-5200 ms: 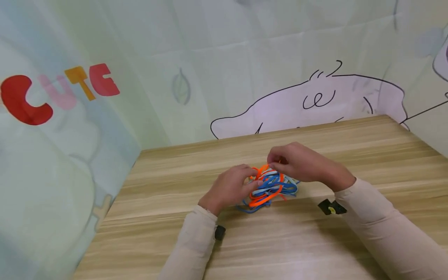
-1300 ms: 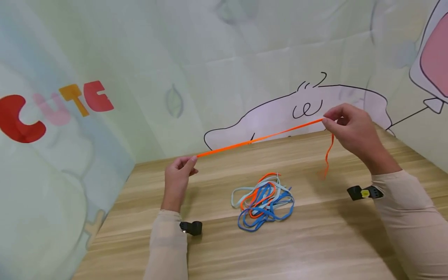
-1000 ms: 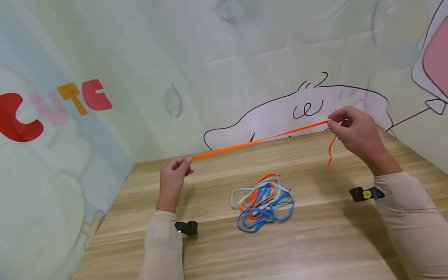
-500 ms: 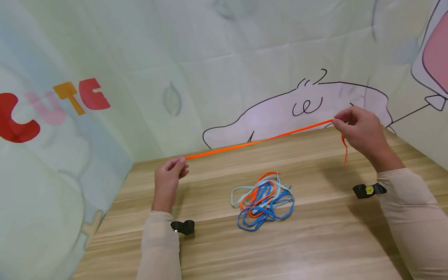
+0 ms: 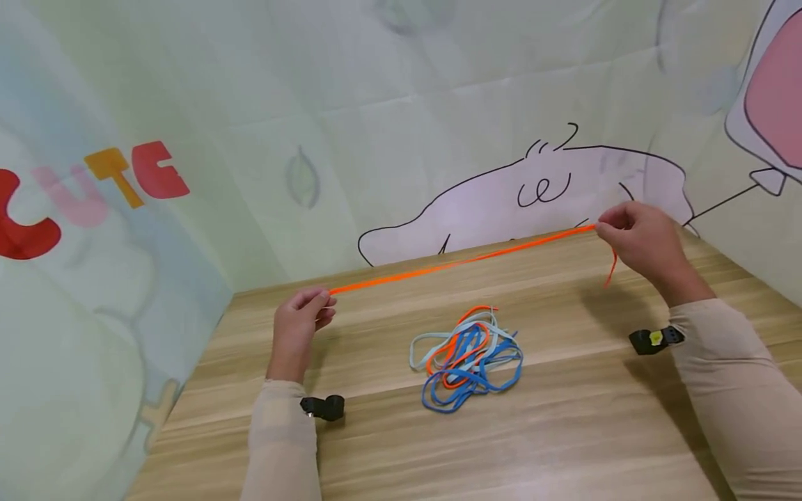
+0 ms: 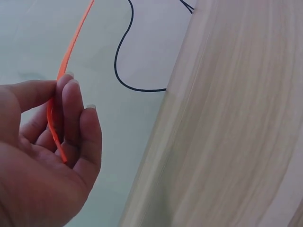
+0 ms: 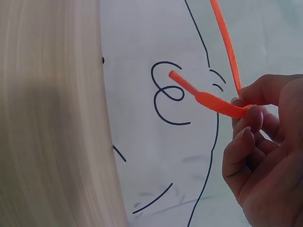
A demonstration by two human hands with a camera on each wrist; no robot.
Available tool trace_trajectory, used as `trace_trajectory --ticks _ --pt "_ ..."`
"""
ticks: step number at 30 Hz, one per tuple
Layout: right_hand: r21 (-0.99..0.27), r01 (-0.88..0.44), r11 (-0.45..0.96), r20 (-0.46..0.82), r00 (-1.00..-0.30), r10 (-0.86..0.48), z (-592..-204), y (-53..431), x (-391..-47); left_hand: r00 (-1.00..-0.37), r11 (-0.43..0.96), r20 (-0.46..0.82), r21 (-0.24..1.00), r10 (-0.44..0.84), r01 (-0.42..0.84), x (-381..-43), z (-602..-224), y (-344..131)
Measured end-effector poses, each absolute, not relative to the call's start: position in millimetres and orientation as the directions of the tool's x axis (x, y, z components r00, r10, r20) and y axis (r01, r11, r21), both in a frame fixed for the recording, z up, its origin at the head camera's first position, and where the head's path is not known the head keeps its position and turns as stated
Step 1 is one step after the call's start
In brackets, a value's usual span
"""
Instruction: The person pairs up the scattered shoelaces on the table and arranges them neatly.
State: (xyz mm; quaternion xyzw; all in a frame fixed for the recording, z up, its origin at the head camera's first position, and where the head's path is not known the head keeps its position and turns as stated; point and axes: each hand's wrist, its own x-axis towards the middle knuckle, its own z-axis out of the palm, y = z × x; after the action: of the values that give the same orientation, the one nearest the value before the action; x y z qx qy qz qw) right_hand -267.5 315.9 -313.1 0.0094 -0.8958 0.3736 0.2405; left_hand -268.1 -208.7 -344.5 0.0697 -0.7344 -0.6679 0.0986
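An orange shoelace (image 5: 460,261) stretches nearly straight between my two hands, above the table. My left hand (image 5: 299,316) pinches it near one end between thumb and forefinger. In the left wrist view the short end of the shoelace (image 6: 53,125) lies across the curled fingers. My right hand (image 5: 645,240) pinches the other part, and a short tail with a hard tip (image 7: 182,82) sticks out past the fingertips in the right wrist view. Below, on the table, rests a loose tangle of blue (image 5: 473,383), pale blue and orange laces, touched by neither hand.
The wood-grain table (image 5: 376,445) ends at a back edge against a pale printed curtain (image 5: 250,174). Black wrist cameras are strapped on both forearms, the left camera (image 5: 324,408) and the right camera (image 5: 654,339).
Five seconds ago both hands were at the bunched laces; since then an orange lace came out and was drawn taut. Over the last second the hands spread slightly apart, and the tail at the right shortened.
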Motion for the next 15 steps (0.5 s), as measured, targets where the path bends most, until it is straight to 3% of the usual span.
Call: trace_trajectory --ticks 15 --pt "-0.677 -0.135 0.724 0.379 -0.907 0.186 -321.6 319.0 -273.2 -0.966 0.052 -0.033 0.998 -0.255 -0.048 -265.6 -342.7 -216.8"
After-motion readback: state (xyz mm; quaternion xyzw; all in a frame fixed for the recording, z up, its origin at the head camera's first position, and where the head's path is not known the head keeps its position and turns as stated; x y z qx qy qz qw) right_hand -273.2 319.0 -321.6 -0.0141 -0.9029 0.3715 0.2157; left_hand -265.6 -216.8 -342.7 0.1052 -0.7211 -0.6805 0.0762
